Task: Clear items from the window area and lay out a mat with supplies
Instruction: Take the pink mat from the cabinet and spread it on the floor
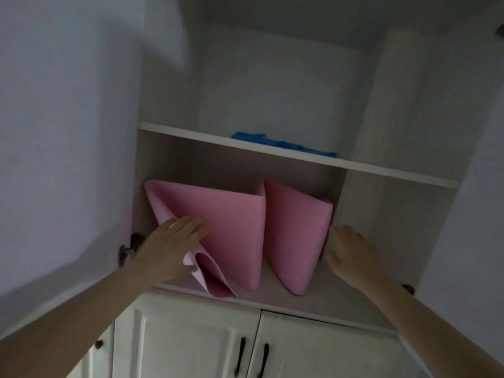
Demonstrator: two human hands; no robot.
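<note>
A pink folded mat (234,236) stands on edge in zigzag folds on the lower shelf (321,301) of an open cupboard. My left hand (169,246) lies on the mat's left fold, fingers spread over the front and thumb under a loose curled flap. My right hand (349,255) is at the mat's right edge, fingers curled against the outer fold. Whether the right fingers pinch the mat is hidden by the hand's back.
A blue crumpled item (283,144) lies on the upper shelf (207,137). The white cupboard door (68,132) stands open at the left, another door (463,132) at the right. Below are shut white doors with dark handles (241,353).
</note>
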